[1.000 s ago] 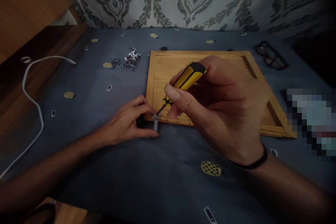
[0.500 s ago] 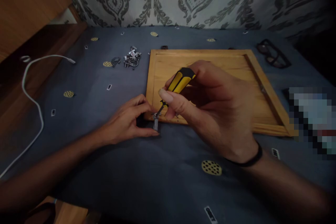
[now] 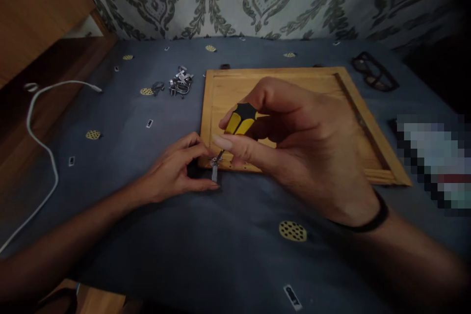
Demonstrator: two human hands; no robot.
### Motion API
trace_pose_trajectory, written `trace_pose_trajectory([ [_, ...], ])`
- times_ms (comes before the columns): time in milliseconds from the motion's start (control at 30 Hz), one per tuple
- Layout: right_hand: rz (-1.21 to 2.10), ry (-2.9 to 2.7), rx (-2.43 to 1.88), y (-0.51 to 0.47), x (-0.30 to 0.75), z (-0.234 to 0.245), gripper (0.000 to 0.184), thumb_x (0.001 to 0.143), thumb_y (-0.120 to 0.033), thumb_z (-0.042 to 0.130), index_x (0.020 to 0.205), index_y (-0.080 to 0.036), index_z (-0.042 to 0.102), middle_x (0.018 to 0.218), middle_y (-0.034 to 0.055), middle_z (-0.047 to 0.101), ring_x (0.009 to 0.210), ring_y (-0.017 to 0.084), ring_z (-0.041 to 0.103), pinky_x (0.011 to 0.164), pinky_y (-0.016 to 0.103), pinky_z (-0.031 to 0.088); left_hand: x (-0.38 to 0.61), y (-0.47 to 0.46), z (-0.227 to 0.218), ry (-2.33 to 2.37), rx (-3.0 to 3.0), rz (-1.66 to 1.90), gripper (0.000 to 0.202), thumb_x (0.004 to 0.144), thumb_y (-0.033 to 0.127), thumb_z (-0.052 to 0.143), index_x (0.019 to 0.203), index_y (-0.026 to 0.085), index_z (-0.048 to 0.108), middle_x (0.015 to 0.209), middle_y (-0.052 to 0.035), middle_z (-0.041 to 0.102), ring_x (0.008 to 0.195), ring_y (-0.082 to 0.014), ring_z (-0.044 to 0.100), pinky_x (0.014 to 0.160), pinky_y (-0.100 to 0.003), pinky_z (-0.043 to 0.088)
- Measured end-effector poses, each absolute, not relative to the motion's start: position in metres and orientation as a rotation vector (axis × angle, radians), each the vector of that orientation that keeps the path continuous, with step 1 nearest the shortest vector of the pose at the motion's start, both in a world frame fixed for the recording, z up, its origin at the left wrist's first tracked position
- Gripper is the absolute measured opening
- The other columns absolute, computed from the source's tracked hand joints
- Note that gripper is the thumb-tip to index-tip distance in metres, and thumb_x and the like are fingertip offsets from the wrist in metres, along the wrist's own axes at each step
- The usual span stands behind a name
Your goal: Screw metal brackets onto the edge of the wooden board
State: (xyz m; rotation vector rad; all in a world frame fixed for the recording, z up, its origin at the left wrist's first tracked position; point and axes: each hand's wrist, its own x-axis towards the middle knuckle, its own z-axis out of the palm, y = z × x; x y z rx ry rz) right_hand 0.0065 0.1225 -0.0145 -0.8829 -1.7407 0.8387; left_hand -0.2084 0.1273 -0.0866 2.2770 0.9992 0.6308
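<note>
Screwdriver [image 3: 241, 120], yellow and black in the handle, sits in the right hand [image 3: 305, 147], whose fingers [image 3: 279, 95] are curled shut around it (thumb stretched along the front). The screwdriver tip slants down and left onto a small metal bracket [image 3: 214, 170] at the near left corner of the wooden panel [image 3: 228, 86], which lies flat on the grey-blue cloth [image 3: 221, 245]. The left hand [image 3: 171, 174] pinches that bracket between thumb and forefinger, against the panel's edge. Farther back lie a heap of metal fittings [image 3: 180, 81], a pair of glasses [image 3: 373, 71] and a white cable [image 3: 40, 127].
</note>
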Motion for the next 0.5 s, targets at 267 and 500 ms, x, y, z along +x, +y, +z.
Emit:
trace_pose_trajectory([
  [267,0.514,-1.582,-0.853,0.1163,0.0051,-0.0091,0.042,0.084,-0.038,0.082,0.075,-0.025,0.043,0.080,-0.0062,0.061,0.055,0.010,0.059,0.047,0.028,0.047,-0.2074,0.1281,-0.0849,0.987,2.236,0.626,0.042,0.080,0.048,0.083,0.111,0.024,0.069,0.104,-0.0030,0.059,0.096,-0.0208,0.059,0.082,-0.033,0.051],
  [500,0.536,-1.619,-0.900,0.1205,0.0050,-0.0177,0.049,0.076,-0.045,0.087,0.071,-0.024,0.043,0.071,-0.0060,0.053,0.048,0.008,0.056,0.041,0.025,0.043,-0.2086,0.1276,-0.0850,0.992,2.240,0.587,0.044,0.082,0.049,0.081,0.118,0.025,0.068,0.117,-0.0059,0.061,0.109,-0.0248,0.060,0.093,-0.039,0.052],
])
